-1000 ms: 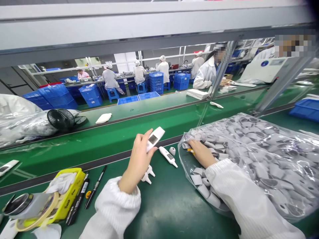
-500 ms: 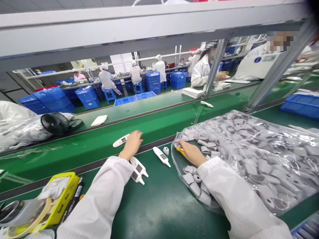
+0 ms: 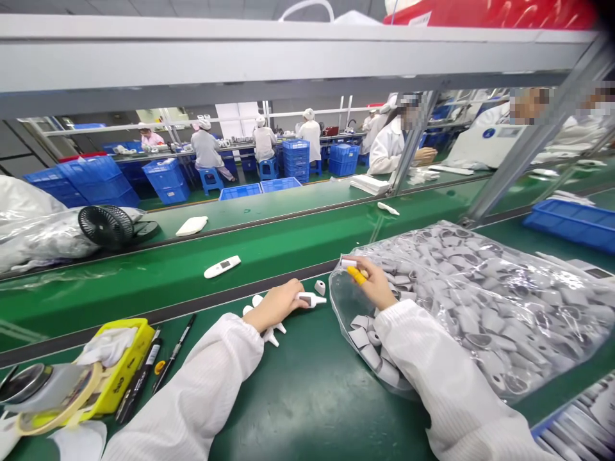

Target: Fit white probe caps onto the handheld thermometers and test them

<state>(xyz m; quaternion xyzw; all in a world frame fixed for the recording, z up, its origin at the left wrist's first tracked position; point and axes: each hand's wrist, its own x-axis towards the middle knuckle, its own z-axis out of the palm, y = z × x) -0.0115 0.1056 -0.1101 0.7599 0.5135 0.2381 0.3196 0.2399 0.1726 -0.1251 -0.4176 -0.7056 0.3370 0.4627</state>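
Note:
My left hand [image 3: 278, 303] is closed round a white ear thermometer [image 3: 316, 299] with a dark display, its pointed tip to the right. Partly hidden under that hand lie other white thermometers [image 3: 272, 336] on the green bench. At the mouth of the clear plastic bag [image 3: 337, 301], my right hand [image 3: 375, 285] pinches a small pale grey cap [image 3: 348, 263]; a yellow cover [image 3: 356, 275] is on one finger. Hollow grey caps [image 3: 480, 307] fill the bag. One loose cap [image 3: 319, 287] sits between my hands. Another thermometer [image 3: 222, 267] rests on the green conveyor.
On the left are a yellow tray [image 3: 120, 371] with tape and cloth, pens [image 3: 175, 352] and a black fan [image 3: 106, 225]. A metal post [image 3: 509, 141] and overhead beam [image 3: 288, 57] frame the bench. A blue bin [image 3: 571, 224] stands right; co-workers sit beyond.
My left hand has left the thermometer on the conveyor, come right and taken hold of the one on the bench. My right hand has lifted slightly with a cap in its fingers.

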